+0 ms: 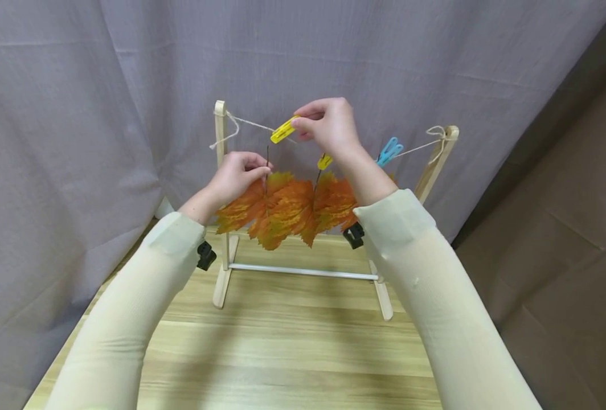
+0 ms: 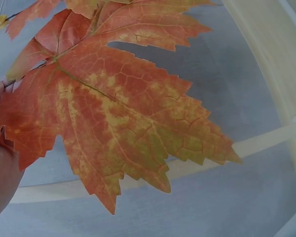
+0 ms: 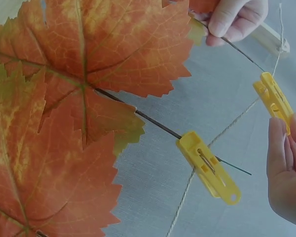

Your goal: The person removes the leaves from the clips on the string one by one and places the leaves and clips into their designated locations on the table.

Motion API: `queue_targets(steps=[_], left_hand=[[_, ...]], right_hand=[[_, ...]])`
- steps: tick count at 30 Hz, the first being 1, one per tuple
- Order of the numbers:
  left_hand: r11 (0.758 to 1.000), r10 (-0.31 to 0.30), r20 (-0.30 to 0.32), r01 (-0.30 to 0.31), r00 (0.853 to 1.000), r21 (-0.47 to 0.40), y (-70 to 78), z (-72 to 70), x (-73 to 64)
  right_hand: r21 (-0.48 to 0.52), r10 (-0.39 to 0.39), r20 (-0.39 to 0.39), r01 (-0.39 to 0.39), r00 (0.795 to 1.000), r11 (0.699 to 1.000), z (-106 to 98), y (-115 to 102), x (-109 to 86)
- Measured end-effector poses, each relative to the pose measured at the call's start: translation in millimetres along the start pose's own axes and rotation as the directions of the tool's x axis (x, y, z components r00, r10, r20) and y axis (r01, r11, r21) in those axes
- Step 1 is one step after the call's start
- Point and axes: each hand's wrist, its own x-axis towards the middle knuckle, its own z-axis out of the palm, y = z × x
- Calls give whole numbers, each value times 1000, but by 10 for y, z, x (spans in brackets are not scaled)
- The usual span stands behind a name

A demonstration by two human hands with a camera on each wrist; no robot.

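Observation:
My left hand [image 1: 238,173] pinches the thin dark stem of an orange-yellow artificial maple leaf [image 2: 113,108], and the stem's end points up. To the right and higher, my right hand [image 1: 331,125] pinches a yellow clothespin [image 1: 284,130] between thumb and fingers. In the right wrist view the front end of this clothespin [image 3: 274,98] overlaps the twine [image 3: 234,121] and the tip of the held stem. A second yellow clothespin [image 3: 207,168] clips another leaf's stem to the twine. More orange leaves [image 1: 334,199] hang beside it, partly behind my right arm.
A wooden stand with a left post [image 1: 221,136] and a right post [image 1: 431,171] carries the twine. A blue clothespin [image 1: 389,151] sits on the twine at the right. Low down, a white crossbar [image 1: 303,270] joins the feet on the wooden table [image 1: 282,353]. Grey curtain [image 1: 385,57] hangs behind.

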Motion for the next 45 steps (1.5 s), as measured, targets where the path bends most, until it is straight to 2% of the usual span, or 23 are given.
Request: queue_targets(steps=[9, 14, 20, 26, 32, 35, 40, 45], left_hand=[[1000, 19, 31, -19, 999, 15, -46, -11, -24], [999, 13, 42, -15, 999, 45, -75, -58, -61], [997, -2, 27, 0, 1000, 80, -123, -141, -115], [995, -24, 30, 21, 999, 93, -182, -249, -225], [993, -48, 124, 34, 991, 115, -260, -393, -369], [992, -62, 148, 44, 987, 120, -309, -438, -437], [988, -70, 142, 49, 987, 147, -407, -472, -527], [991, -56, 134, 38, 989, 129, -471, -485, -605]], right_hand=[[41, 14, -24, -13, 1000, 999, -81, 36, 14], [119, 36, -29, -32, 999, 992, -150, 47, 10], [186, 45, -30, -39, 999, 982, -266, 75, -14], [195, 62, -26, -55, 998, 979, -381, 140, -72], [201, 50, -7, -47, 999, 978, -487, 232, -155], [221, 40, -3, -39, 999, 975, -557, 290, -211], [256, 51, 6, -51, 999, 965, -682, 369, -335], [203, 46, 30, -51, 999, 978, -819, 501, -466]])
